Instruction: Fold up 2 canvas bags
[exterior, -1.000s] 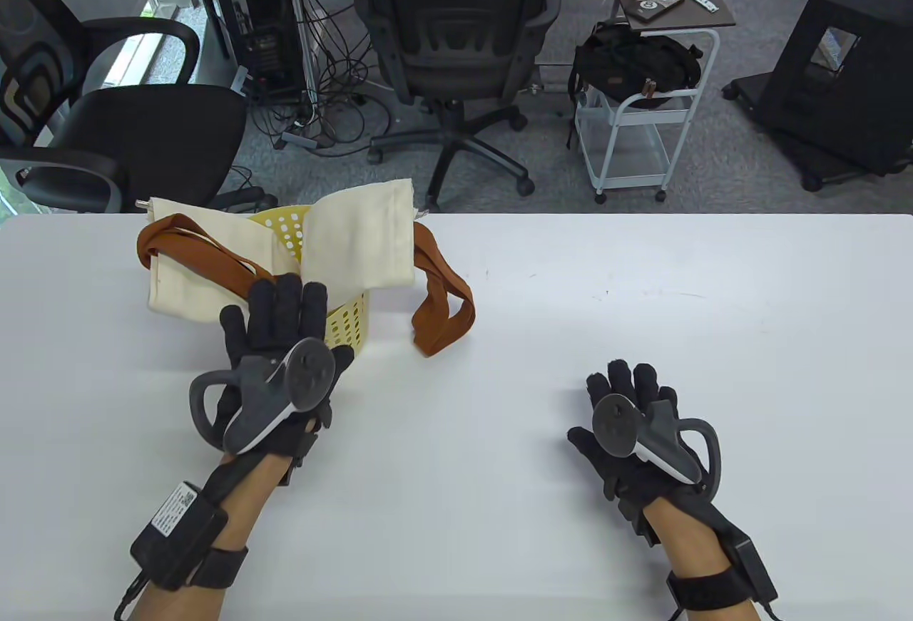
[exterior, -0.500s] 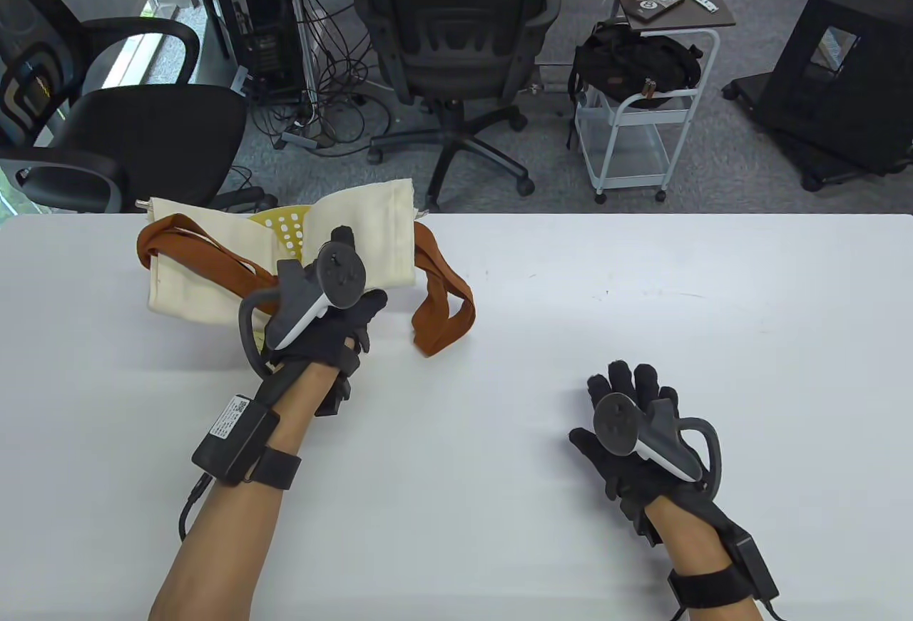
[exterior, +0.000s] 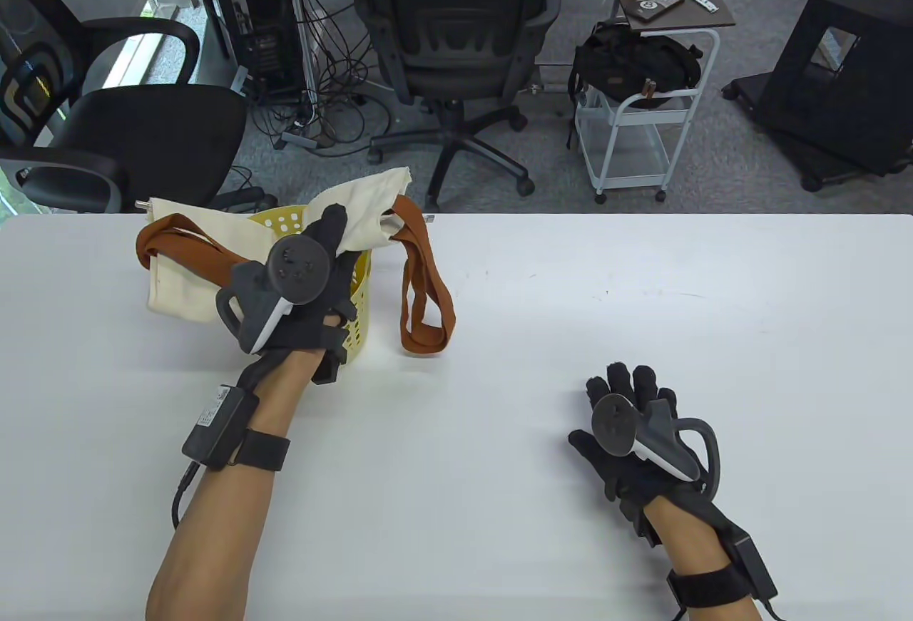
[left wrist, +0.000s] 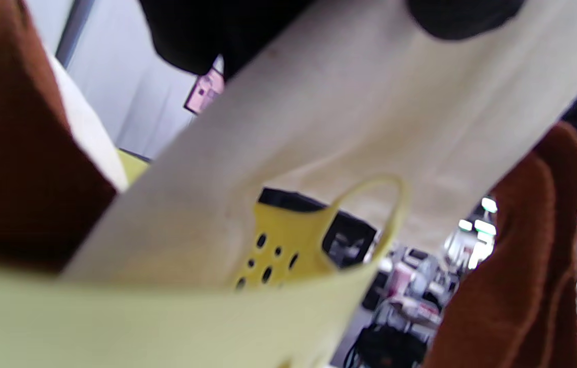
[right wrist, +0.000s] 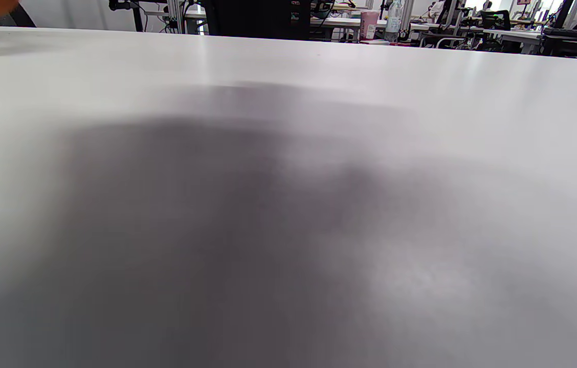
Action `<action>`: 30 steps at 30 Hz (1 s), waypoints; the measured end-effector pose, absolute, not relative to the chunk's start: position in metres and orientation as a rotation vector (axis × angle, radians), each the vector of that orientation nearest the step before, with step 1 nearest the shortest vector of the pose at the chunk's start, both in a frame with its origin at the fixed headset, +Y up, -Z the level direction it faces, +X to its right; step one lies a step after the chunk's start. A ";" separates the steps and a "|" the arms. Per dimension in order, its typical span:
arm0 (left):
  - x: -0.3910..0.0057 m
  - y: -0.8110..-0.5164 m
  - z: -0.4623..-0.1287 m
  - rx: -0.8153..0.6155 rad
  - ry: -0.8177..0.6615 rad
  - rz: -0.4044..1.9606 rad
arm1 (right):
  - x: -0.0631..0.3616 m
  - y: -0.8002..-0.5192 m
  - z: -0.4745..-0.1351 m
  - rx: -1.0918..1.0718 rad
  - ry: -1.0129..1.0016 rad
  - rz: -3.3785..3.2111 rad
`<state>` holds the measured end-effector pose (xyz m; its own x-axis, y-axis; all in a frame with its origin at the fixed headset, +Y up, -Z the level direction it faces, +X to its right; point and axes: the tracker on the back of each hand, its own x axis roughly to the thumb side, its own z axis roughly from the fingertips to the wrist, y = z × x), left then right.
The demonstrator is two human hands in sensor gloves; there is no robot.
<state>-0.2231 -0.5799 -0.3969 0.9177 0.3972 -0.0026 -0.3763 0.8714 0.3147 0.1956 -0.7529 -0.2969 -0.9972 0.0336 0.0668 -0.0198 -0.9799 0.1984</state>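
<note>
Two cream canvas bags with brown straps hang over a yellow perforated basket (exterior: 359, 299) at the table's back left. My left hand (exterior: 334, 236) grips the right bag (exterior: 371, 211) and holds it lifted above the basket; its brown strap (exterior: 424, 293) dangles to the table. The left wrist view shows the cream cloth (left wrist: 350, 128) under my fingers (left wrist: 465, 15), the basket rim (left wrist: 319, 230) and the strap (left wrist: 518, 266). The other bag (exterior: 189, 271) drapes over the basket's left side. My right hand (exterior: 631, 393) rests flat and empty on the table at the front right.
The white table (exterior: 570, 293) spreads to the right of the basket. Office chairs (exterior: 456, 43), a white cart (exterior: 635, 122) and cables stand on the floor beyond the table's far edge.
My left hand reached from the basket's front onto the right bag, gripped it and lifted it up and back; its strap swung left. The right hand has not moved.
</note>
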 end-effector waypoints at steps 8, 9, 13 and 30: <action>-0.248 -0.548 -0.376 0.412 0.040 0.706 | 0.193 -0.756 -0.296 0.129 0.330 3.103; -0.249 -0.544 -0.372 0.421 0.027 0.737 | 0.192 -0.756 -0.296 0.132 0.329 3.104; -0.254 -0.527 -0.356 0.491 -0.021 0.852 | 0.190 -0.757 -0.295 0.126 0.326 3.123; -0.272 -0.501 -0.296 0.593 -0.174 1.392 | 0.190 -0.756 -0.295 0.102 0.317 3.128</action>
<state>-0.2722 -0.5010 -0.2956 0.1919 0.8707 0.4529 -0.9554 0.0601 0.2891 0.1896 -0.7559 -0.2949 -0.9979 0.0027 0.0646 0.0103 -0.9797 0.2004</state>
